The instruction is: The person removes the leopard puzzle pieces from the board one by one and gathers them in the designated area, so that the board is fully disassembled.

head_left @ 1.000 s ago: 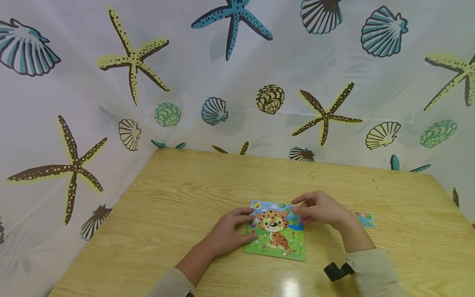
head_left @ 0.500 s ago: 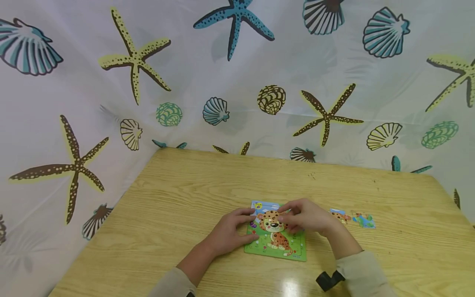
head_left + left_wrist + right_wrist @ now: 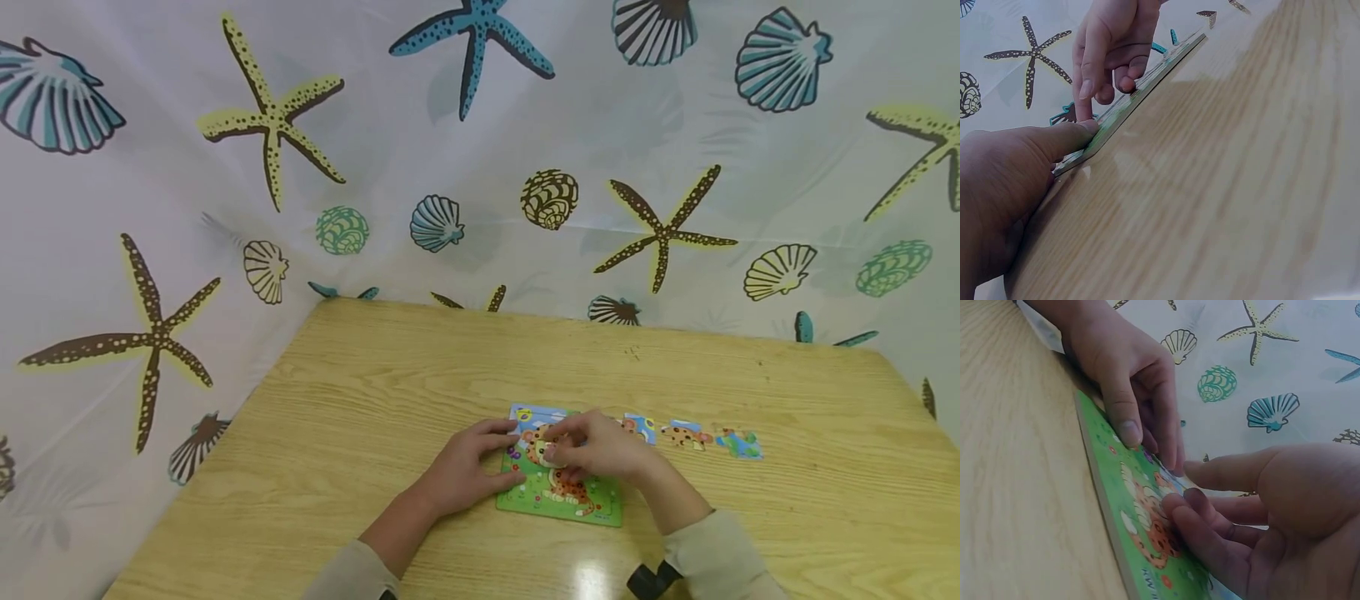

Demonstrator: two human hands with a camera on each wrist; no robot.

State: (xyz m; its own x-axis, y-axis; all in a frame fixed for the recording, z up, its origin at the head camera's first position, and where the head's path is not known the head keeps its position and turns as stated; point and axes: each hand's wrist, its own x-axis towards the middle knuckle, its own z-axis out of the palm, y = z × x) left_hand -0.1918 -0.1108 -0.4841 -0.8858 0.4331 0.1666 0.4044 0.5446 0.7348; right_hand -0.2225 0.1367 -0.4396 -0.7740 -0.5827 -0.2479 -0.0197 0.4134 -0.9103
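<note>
A leopard jigsaw puzzle [image 3: 525, 503] in a green and blue frame lies flat on the table. My left hand [image 3: 467, 468] rests at its left side, fingertips and thumb spread on the frame's edge. My right hand [image 3: 606, 450] reaches over the puzzle from the right. Its bent fingertips touch the middle of the picture, around the leopard's face and chest. In the right wrist view the right fingers [image 3: 1188, 515] meet the printed surface, and I see no loose piece between them. The right hand hides the puzzle's upper right part.
Beside the puzzle lie a puzzle piece with a yellow mark [image 3: 639, 427], a piece with leopard spots [image 3: 686, 436] and a blue and green piece [image 3: 740, 444]. A curtain printed with starfish and shells [image 3: 480, 150] hangs behind the wooden table [image 3: 360, 383].
My right hand has moved left and slightly down, from the puzzle's right edge to its middle. The pieces on the right have come into view from behind it. My left hand stays put.
</note>
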